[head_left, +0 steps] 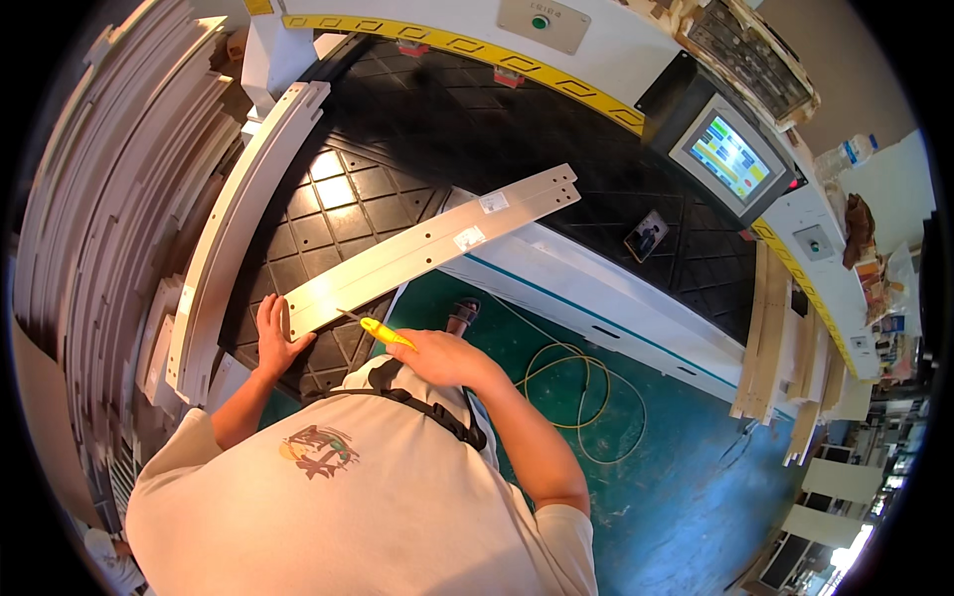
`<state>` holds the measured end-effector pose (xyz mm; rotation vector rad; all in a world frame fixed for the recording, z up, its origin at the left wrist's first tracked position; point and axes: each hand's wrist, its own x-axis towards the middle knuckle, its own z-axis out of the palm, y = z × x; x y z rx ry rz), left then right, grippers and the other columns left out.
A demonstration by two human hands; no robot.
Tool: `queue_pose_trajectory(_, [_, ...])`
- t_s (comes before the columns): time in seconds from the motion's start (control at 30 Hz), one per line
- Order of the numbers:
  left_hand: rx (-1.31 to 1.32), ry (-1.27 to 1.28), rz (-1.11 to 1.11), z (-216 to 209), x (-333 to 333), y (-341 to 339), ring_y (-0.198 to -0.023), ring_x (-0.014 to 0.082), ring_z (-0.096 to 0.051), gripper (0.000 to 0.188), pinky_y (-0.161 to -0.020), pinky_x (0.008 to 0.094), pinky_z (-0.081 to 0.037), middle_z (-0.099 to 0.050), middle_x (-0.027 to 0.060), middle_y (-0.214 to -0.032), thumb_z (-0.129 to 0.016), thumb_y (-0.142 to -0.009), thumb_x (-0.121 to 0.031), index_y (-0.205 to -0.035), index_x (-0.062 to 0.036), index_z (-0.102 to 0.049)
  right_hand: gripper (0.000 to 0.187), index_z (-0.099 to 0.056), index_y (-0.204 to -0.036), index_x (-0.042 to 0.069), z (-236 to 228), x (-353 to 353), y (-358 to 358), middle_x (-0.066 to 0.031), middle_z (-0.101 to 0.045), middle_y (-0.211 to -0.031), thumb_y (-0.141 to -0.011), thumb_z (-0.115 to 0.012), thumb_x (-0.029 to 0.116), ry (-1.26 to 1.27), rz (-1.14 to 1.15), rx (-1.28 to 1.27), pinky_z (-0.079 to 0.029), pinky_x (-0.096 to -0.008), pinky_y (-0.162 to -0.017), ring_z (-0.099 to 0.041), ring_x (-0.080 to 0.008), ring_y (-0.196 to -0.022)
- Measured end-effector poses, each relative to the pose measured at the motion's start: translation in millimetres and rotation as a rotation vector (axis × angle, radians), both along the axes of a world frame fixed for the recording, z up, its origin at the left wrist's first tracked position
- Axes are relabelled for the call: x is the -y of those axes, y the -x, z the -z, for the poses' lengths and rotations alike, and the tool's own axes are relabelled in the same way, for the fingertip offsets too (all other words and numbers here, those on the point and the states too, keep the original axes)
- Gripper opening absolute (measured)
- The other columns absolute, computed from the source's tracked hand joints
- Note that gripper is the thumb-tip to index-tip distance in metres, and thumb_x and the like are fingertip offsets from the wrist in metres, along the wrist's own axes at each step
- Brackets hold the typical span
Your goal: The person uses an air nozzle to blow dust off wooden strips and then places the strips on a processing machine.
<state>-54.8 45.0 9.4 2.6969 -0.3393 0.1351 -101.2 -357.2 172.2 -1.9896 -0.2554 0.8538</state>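
Note:
A long pale wooden board (370, 276) with drilled holes and two white stickers lies slantwise over the black grooved work surface (373, 184). At its near left end rests my left hand (277, 343), fingers stretched out and spread against the end edge. My right hand (437, 358) is closed round a yellow utility knife (388, 335). The blade points left and lies over the board's near edge; whether it touches the wood I cannot tell.
Stacked boards (109, 228) stand at the left, and more boards (229, 238) lie along the surface's left edge. A phone (646, 235) lies on the right side of the surface. A control screen (730, 156) is mounted far right. A yellow hose (571, 382) coils on the green floor.

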Motion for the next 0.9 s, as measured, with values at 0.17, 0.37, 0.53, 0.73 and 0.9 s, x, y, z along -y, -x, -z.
queue_pose_trajectory(0.17, [0.015, -0.004, -0.023, 1.6, 4.4, 5.2, -0.155, 0.0428, -0.026, 0.102, -0.126, 0.0506, -0.029, -0.033, 0.0223, -0.164, -0.093, -0.071, -0.034, -0.155, -0.0074, -0.041, 0.051, -0.065, -0.128, 0.007, -16.4, 1.6, -1.6, -0.026, -0.071, -0.117, -0.108, -0.044, 0.049, -0.039, -0.058, -0.035, -0.05, -0.0518, -0.097, -0.065, -0.0457, -0.114])
queue_pose_trajectory(0.37, [-0.035, 0.041, -0.007, -2.1, 9.3, 7.7, -0.158, 0.0434, -0.02, 0.1, -0.127, 0.0515, -0.028, -0.029, 0.0229, -0.167, -0.093, -0.072, -0.032, -0.154, -0.0084, -0.042, 0.052, -0.062, -0.13, 0.005, -23.1, -0.9, 2.0, -0.0251, -0.072, -0.114, -0.109, -0.045, 0.05, -0.016, -0.115, 0.016, -0.051, -0.0509, -0.094, -0.067, -0.0428, -0.11])
queue_pose_trajectory(0.53, [-0.02, 0.039, -0.023, -3.4, 6.1, 15.4, -0.159, 0.0429, -0.02, 0.098, -0.127, 0.0504, -0.028, -0.027, 0.0222, -0.168, -0.092, -0.073, -0.029, -0.154, -0.0076, -0.042, 0.05, -0.067, -0.122, 0.007, -15.3, 74.0, -13.7, -0.0241, -0.073, -0.113, -0.108, -0.046, 0.05, 0.189, 0.013, 0.058, -0.053, -0.0518, -0.093, -0.07, -0.0418, -0.106])
queue_pose_trajectory(0.73, [-0.012, 0.047, -0.016, -8.9, 15.6, 10.7, -0.158, 0.0424, -0.022, 0.095, -0.126, 0.0503, -0.031, -0.03, 0.0217, -0.167, -0.092, -0.073, -0.031, -0.151, -0.0063, -0.046, 0.051, -0.064, -0.127, 0.004, -27.0, 212.2, -18.0, -0.0268, -0.071, -0.118, -0.109, -0.043, 0.046, 0.853, 0.756, 0.187, -0.051, -0.0561, -0.094, -0.066, -0.0477, -0.111])
queue_pose_trajectory(0.9, [0.002, 0.042, 0.022, -7.3, 14.2, 8.8, -0.157, 0.0436, -0.023, 0.092, -0.126, 0.0503, -0.032, -0.033, 0.023, -0.164, -0.091, -0.074, -0.032, -0.149, -0.0038, -0.047, 0.048, -0.066, -0.117, 0.002, -13.8, 217.8, -2.2, -0.0193, -0.074, -0.098, -0.108, -0.049, 0.046, 0.516, 0.707, 0.084, -0.054, -0.047, -0.079, -0.073, -0.0355, -0.092])
